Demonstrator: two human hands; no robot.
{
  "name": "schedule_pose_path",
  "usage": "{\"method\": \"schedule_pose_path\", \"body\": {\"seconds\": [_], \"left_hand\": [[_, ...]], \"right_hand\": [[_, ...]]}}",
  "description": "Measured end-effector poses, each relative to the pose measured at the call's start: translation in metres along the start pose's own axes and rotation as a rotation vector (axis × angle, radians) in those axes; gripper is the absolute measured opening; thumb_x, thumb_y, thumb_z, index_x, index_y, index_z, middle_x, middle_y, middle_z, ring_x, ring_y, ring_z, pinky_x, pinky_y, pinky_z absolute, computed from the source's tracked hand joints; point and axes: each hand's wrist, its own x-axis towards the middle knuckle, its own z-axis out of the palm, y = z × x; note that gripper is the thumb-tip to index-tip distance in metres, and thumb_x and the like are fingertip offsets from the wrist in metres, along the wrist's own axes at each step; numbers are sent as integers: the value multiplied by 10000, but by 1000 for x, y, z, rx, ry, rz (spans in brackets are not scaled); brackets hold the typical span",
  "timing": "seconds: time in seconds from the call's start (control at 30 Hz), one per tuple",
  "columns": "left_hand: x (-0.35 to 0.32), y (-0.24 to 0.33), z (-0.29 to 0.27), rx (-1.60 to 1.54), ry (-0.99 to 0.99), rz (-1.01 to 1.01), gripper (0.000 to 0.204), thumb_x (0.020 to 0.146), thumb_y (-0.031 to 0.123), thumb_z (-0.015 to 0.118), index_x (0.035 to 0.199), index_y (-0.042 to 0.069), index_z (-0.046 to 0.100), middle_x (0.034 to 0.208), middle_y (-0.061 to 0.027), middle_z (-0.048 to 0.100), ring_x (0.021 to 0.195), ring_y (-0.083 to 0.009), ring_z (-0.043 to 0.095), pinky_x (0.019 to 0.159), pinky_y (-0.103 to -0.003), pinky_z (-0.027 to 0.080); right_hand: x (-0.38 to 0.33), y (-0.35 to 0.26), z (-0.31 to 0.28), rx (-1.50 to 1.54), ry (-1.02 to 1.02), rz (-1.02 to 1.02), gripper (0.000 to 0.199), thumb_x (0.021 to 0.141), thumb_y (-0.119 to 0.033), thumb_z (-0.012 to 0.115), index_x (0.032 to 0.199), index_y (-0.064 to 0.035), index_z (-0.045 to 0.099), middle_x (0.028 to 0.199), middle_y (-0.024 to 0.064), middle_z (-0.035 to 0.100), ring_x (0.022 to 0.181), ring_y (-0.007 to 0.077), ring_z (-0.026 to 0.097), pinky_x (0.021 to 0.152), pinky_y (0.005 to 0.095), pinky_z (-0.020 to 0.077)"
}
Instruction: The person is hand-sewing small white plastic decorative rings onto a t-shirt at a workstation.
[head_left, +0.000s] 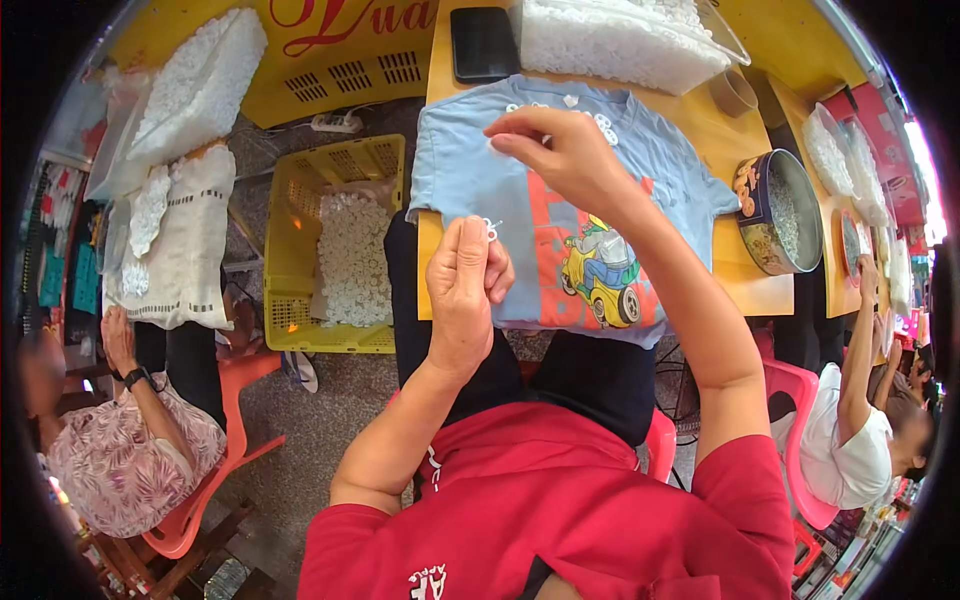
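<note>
My left hand (465, 275) is closed, its thumb pressed against the fingers. A small white plastic piece with ring-shaped holes (491, 229) sticks out of this pinch. My right hand (565, 145) hovers farther off, bent at the wrist, with thumb and index finger brought together toward the left. A hint of white shows at its fingertips, too small to name. Beneath both hands lies a light blue T-shirt (455, 150) with a red and yellow scooter print, spread over the table's near part. Several small white ring pieces (605, 128) rest on its far part.
A clear tub (728, 42) of white pieces and a black phone (483, 45) stand at the table's far side. On the right is a round tin (752, 238) of small pieces. A yellow crate (325, 343) sits left; co-workers flank me.
</note>
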Motion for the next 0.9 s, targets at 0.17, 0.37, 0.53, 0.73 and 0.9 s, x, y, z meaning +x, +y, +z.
{"method": "schedule_pose_path", "body": {"seconds": [0.17, 0.37, 0.53, 0.73, 0.9], "left_hand": [[1, 5, 4, 99, -19, 79, 298, 1032, 232, 412, 773, 86, 417, 649, 30, 366, 537, -51, 317, 475, -212, 291], [-3, 3, 15, 210, -80, 163, 276, 1033, 216, 405, 801, 70, 431, 646, 29, 371, 536, -48, 319, 482, -210, 292], [-6, -2, 19, 251, -108, 192, 255, 1029, 202, 417, 822, 55, 447, 631, 33, 364, 530, -44, 314, 477, -209, 290], [-11, -3, 21, 284, -114, 175, 244, 1026, 191, 422, 830, 51, 460, 623, 39, 373, 533, -33, 311, 471, -204, 279], [-12, 1, 29, 353, -89, 156, 287, 1033, 208, 389, 775, 82, 404, 630, 24, 349, 516, -57, 295, 453, -216, 255]], "right_hand": [[-40, -36, -22, 695, -87, 450, 278, 898, -218, 645, 1071, -3, 681, 835, 14, 653, 701, 41, 517, 634, 204, 413], [-70, -50, -29, 853, -14, 560, 274, 893, -212, 662, 1063, 1, 681, 861, 8, 638, 686, 52, 537, 624, 197, 432], [-83, -54, -30, 893, 64, 535, 244, 889, -190, 668, 1039, 1, 683, 842, 10, 630, 662, 61, 545, 606, 206, 445], [-89, -54, -27, 926, 87, 533, 218, 886, -171, 673, 1026, -5, 680, 857, 15, 632, 655, 64, 546, 603, 208, 450], [-90, -53, -26, 892, 96, 521, 208, 893, -163, 664, 1032, -9, 675, 863, 14, 633, 667, 63, 540, 612, 208, 450]]}}
